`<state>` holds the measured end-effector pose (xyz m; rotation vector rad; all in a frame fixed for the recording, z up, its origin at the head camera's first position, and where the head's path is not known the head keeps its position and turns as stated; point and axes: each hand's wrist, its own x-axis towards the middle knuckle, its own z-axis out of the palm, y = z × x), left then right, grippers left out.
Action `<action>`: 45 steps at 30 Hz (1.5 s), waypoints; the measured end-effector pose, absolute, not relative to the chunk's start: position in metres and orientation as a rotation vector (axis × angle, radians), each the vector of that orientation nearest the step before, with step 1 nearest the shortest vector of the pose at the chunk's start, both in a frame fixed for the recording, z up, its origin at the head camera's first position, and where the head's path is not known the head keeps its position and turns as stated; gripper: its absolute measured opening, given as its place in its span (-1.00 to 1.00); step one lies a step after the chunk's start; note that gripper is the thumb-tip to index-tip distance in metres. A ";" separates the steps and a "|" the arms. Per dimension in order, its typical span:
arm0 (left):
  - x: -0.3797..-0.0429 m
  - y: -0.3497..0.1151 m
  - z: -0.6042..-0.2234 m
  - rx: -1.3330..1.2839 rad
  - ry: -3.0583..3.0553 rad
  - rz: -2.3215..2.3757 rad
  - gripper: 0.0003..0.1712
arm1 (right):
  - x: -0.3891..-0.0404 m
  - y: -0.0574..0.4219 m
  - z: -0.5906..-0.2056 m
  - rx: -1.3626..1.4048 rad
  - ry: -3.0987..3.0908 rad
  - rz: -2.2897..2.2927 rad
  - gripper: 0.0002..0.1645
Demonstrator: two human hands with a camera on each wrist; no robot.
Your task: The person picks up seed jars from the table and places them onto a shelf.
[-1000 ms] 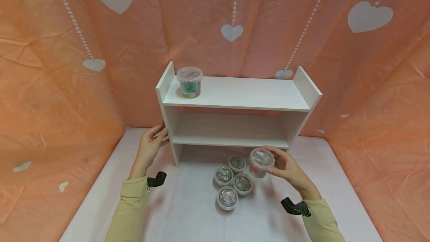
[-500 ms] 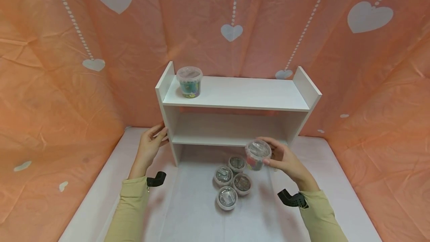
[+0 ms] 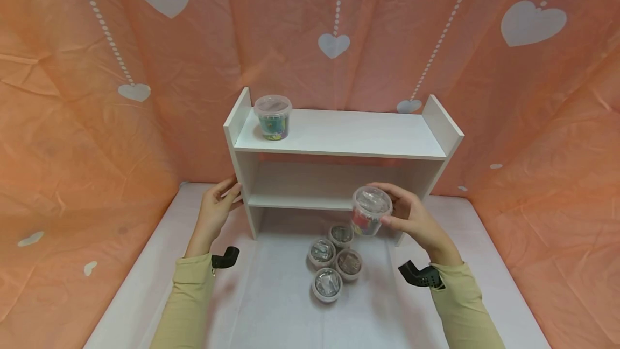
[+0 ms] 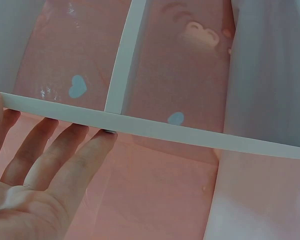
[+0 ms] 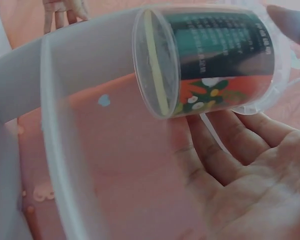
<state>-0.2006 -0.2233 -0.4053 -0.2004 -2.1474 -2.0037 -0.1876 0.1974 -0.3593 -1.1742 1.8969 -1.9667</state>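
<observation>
My right hand (image 3: 416, 217) grips a clear plastic tub (image 3: 370, 211) with a lid and a printed label, thumb on one side and fingers on the other. The tub is held up in front of the white shelf unit's (image 3: 334, 201) middle board, near its right half. In the right wrist view the tub (image 5: 220, 62) appears sideways, its base toward the shelf. My left hand (image 3: 216, 211) rests at the unit's left side panel; in the left wrist view its fingers (image 4: 65, 155) lie fairly straight against the panel's edge (image 4: 175, 132).
A lidded tub (image 3: 273, 118) with teal contents or label stands at the left end of the top shelf. Several lidded tubs (image 3: 326, 284) stand grouped on the white tabletop (image 3: 271, 306) before the unit. An orange cloth (image 3: 290, 26) with white hearts hangs behind and around.
My right hand has raised the tub away from the tabletop group, up and slightly left toward the middle board. The left hand has stayed at the side panel.
</observation>
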 end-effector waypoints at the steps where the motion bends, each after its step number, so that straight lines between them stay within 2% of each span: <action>1: -0.201 -0.223 -0.405 -0.202 -2.147 -2.004 -0.42 | -0.188 0.197 -0.357 -1.179 1.906 -1.964 -0.28; 13: -0.203 -0.224 -0.406 -0.209 -2.127 -2.028 -0.41 | -0.194 0.182 -0.325 -1.219 1.956 -1.989 -0.32; 26: -0.204 -0.224 -0.406 -0.213 -2.138 -2.008 -0.42 | -0.202 0.171 -0.309 -1.232 1.954 -1.999 -0.35; 38: -0.202 -0.224 -0.406 -0.200 -2.126 -2.015 -0.41 | -0.212 0.153 -0.287 -1.149 1.981 -2.036 -0.29; 45: -0.201 -0.224 -0.406 -0.203 -2.122 -2.025 -0.41 | -0.217 0.148 -0.280 -1.120 1.999 -2.088 -0.33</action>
